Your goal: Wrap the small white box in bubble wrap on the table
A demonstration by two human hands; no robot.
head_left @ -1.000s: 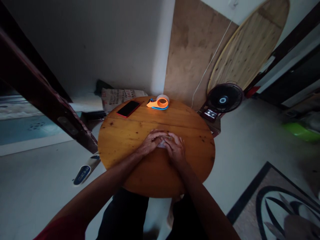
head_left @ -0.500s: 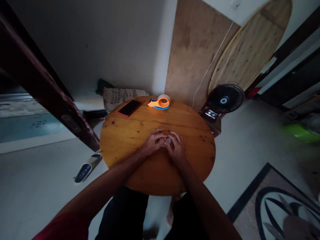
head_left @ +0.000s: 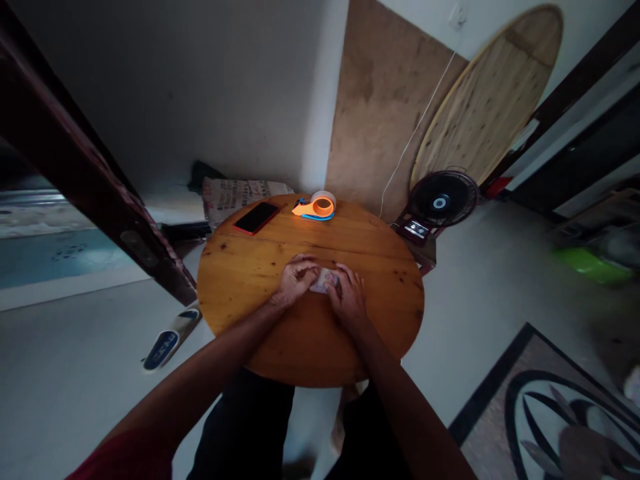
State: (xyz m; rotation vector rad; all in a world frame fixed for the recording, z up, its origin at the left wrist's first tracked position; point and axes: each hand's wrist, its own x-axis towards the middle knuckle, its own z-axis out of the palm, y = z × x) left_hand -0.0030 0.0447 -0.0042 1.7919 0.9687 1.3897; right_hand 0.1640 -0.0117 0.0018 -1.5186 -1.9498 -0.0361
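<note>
A small pale rectangle with reddish and bluish print (head_left: 325, 281), like a card or folded note, lies between my hands above the middle of the round wooden table (head_left: 300, 353). My left hand (head_left: 298, 279) pinches its left end between thumb and fingers. Gripping the right end, my right hand (head_left: 347, 292) has its thumb on the near face and its fingers curled around the far side. The fingers hide both ends of the piece. Whether it touches the tabletop I cannot tell.
A black-screened phone with a red edge (head_left: 257, 218) lies at the table's back left. An orange tape dispenser (head_left: 316, 207) sits at the back middle. A black fan (head_left: 443, 200) stands past the right edge, and a slipper (head_left: 163, 349) is on the floor at left.
My hands have drawn slightly apart, so more of the printed face shows between them. The whole view has shifted a little as my head moved.
</note>
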